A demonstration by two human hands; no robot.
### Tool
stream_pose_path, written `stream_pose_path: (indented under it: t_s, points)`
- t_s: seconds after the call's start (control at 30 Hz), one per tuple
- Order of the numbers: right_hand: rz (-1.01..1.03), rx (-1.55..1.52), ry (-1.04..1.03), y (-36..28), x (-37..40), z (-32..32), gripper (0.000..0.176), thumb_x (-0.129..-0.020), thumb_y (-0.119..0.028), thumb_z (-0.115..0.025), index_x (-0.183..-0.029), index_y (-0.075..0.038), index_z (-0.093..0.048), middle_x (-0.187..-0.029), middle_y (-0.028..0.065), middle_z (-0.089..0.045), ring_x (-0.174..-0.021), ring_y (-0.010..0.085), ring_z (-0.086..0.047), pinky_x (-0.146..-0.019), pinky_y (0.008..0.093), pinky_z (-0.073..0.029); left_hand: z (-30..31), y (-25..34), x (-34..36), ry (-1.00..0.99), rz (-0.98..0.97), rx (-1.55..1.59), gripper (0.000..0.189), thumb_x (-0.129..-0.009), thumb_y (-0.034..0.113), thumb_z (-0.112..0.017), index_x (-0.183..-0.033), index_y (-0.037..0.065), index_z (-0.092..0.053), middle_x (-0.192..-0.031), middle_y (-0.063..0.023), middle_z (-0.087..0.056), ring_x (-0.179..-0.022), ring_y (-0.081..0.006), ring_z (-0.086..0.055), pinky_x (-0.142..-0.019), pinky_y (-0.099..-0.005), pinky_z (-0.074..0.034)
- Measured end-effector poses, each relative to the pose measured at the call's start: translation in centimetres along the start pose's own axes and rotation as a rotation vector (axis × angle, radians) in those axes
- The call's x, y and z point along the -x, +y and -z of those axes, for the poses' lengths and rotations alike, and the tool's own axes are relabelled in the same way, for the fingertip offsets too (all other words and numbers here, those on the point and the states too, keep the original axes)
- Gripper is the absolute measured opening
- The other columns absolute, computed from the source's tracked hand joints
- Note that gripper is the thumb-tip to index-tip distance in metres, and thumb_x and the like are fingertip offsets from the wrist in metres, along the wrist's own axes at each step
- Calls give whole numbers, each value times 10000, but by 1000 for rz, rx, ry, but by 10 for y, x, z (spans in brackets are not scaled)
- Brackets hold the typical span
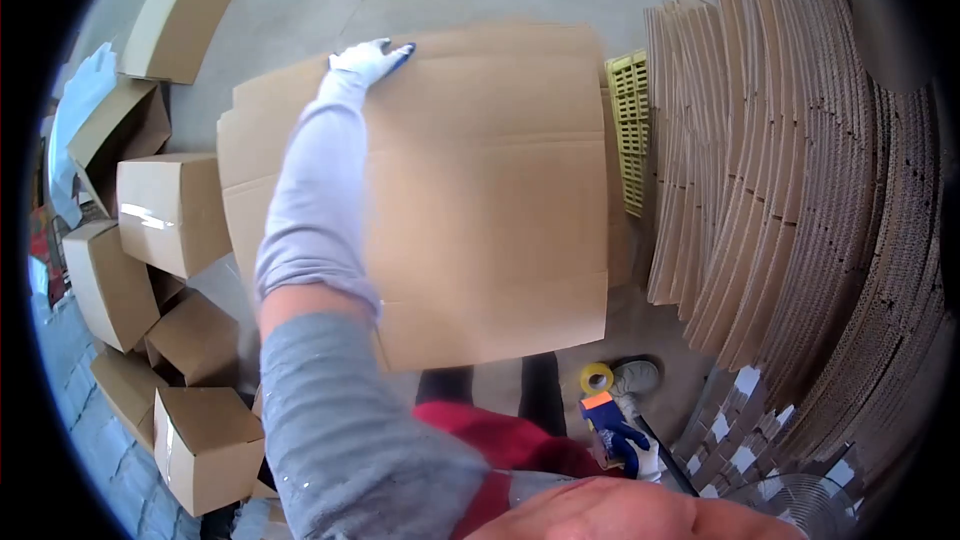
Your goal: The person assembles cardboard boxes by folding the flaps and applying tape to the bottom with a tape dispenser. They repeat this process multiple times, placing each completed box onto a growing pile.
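A large flattened cardboard box (490, 200) lies spread out before me, with crease lines across it. My left hand (365, 62), in a white glove with blue on the fingers, grips its far edge; part of the fingers is hidden. Low on the right, my right hand (635, 448), in a blue and white glove, is closed around a tape dispenser (600, 412). The dispenser has an orange part and carries a yellow tape roll (597, 377). It is held near my body, apart from the cardboard.
Tall stacks of flattened cardboard (760, 160) stand on the right, beside a yellow plastic crate (628, 130). Several formed boxes (165, 205) are piled on the left, near light blue wrapped material (80, 370). My shoe (637, 377) and a fan (800, 502) show at lower right.
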State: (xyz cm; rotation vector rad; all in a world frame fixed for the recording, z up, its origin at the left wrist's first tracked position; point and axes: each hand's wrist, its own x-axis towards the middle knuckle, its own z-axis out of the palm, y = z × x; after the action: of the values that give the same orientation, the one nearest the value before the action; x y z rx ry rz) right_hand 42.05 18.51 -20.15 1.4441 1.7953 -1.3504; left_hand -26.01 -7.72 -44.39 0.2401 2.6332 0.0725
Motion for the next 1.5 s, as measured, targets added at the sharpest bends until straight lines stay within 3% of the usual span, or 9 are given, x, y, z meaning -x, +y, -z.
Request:
stream_pose_path:
  t_s: [0.23,0.37,0.5,0.6,0.7,0.87,1.1,1.3,1.5]
  points:
    - [340,195,-120,-58,-5,1,284,-832,-173,-623,-1042,19,-636,-922,96,-681,-812,157,-658,-682,284,-519,-14,-7,63,-240,-106,119,765,-839,719,-298,-1066,85,-660,-1102,-160,-634,-1059,-352,-567,-935,-414,-417]
    - [90,25,-125,-100,3,12,307,-857,-157,-556,-1105,14,-616,-977,97,-668,-858,182,-642,-749,264,-500,-24,-5,138,-147,-7,216,536,-885,576,-415,-1146,159,-627,-1104,-110,-641,-1074,-293,-573,-944,-403,-413]
    - [336,90,-117,-127,19,21,312,-880,-166,-520,-1090,38,-628,-1003,95,-652,-893,142,-606,-796,269,-483,-50,-9,180,431,-266,-82,422,-834,408,-591,-1169,151,-596,-1142,-103,-623,-1049,-260,-588,-979,-374,-408]
    - [472,123,-111,-149,27,25,292,-853,-119,-517,-1049,57,-644,-1018,118,-650,-953,183,-596,-838,297,-472,33,3,192,-167,-145,160,538,-747,476,-669,-1138,112,-610,-1081,-124,-648,-1015,-285,-609,-908,-379,-466]
    - [708,-37,-43,-149,22,43,282,-818,-63,-519,-1034,73,-638,-1013,131,-648,-985,226,-587,-890,332,-451,104,-2,238,-92,-319,45,662,-573,473,-802,-1095,106,-626,-1009,-123,-666,-978,-294,-622,-843,-391,-494]
    - [1174,-119,119,-223,67,93,422,-869,-260,-534,-1145,57,-581,-1137,190,-605,-1090,300,-557,-990,417,-381,176,4,334,-45,-334,109,658,-602,345,-815,-1195,181,-579,-1075,-120,-589,-1003,-306,-588,-840,-373,-489]
    - [1508,-135,8,-341,163,138,284,-843,-63,-492,-1074,40,-622,-1139,188,-613,-1140,318,-530,-1000,402,-379,267,47,516,160,-771,69,415,-708,185,-722,-1113,185,-632,-994,-94,-560,-975,-301,-567,-807,-412,-468]
    - [1448,129,-337,-408,134,55,267,-822,-43,-588,-1075,-9,-667,-1050,108,-665,-1011,213,-617,-892,326,-460,228,18,578,402,-766,20,201,-681,81,-667,-865,160,-678,-1215,-101,-533,-1151,-300,-473,-1003,-454,-337]
    - [1680,1208,48,-423,170,-144,425,-833,-489,-557,-982,-111,-680,-931,121,-672,-900,263,-647,-753,378,-507,184,2,556,567,-544,-60,172,-779,166,-564,-901,137,-682,-1270,-116,-509,-1263,-324,-396,-1091,-537,-225]
